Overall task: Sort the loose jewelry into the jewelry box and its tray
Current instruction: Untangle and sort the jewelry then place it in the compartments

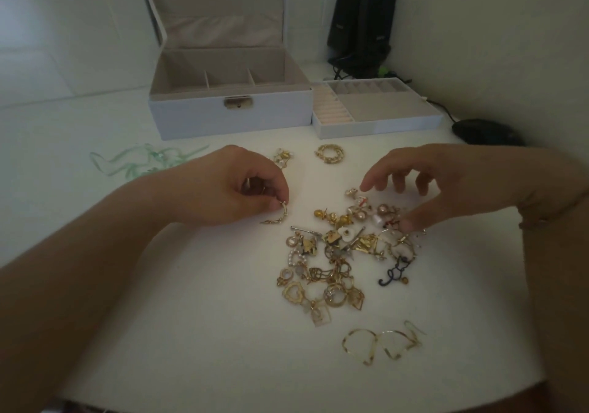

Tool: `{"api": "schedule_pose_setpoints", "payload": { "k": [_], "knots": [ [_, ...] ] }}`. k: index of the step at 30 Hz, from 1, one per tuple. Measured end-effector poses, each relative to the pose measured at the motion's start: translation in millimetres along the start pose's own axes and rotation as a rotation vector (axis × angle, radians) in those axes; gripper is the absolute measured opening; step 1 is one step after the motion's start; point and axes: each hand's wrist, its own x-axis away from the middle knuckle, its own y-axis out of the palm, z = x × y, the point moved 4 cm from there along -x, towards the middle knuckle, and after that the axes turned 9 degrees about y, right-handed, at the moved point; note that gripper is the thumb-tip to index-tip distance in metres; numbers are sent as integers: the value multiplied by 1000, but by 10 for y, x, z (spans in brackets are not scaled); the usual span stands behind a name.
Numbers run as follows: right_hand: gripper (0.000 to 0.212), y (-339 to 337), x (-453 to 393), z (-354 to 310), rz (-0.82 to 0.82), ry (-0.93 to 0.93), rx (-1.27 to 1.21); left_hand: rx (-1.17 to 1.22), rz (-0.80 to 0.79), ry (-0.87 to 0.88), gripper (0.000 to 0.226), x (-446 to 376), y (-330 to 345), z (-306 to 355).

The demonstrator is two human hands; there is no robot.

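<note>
Our left hand (pixel 236 189) pinches a light, stiff gold hoop (pixel 276 216) by its end; our right hand (pixel 424 186), fingers spread, probes the tangle-prone pile (pixel 344 253).

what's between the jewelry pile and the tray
In the head view, a round gold woven ring piece lies on the white table between the jewelry pile and the tray.

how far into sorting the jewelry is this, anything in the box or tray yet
Barely begun. The jewelry box stands open and the tray sits beside it, but no jewelry shows in either. In hand: the left hand pinches a gold hoop earring, while the right hand reaches into the pile. Left: that pile, the gold wreath piece and the thin gold chain.
</note>
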Motion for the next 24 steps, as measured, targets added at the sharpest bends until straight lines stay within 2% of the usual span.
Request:
{"api": "schedule_pose_setpoints", "payload": {
  "k": [4,10,16,20,24],
  "knots": [
    [46,-26,0,77,-7,33,-31,-6,-5,15,7,-4,3,-10],
    [47,-22,1,21,-6,7,-27,-16,-13,31,10,0,-2,-2],
    [35,-95,-15,-120,224,-117,-51,18,-11,33,27,1,-19,50],
    [43,72,-63,-203,87,-137,0,57,18,42,24,12,-20,84],
    [43,99,-76,-172,95,-121,10,85,37,70,20,13,23,158]
  ]
}}
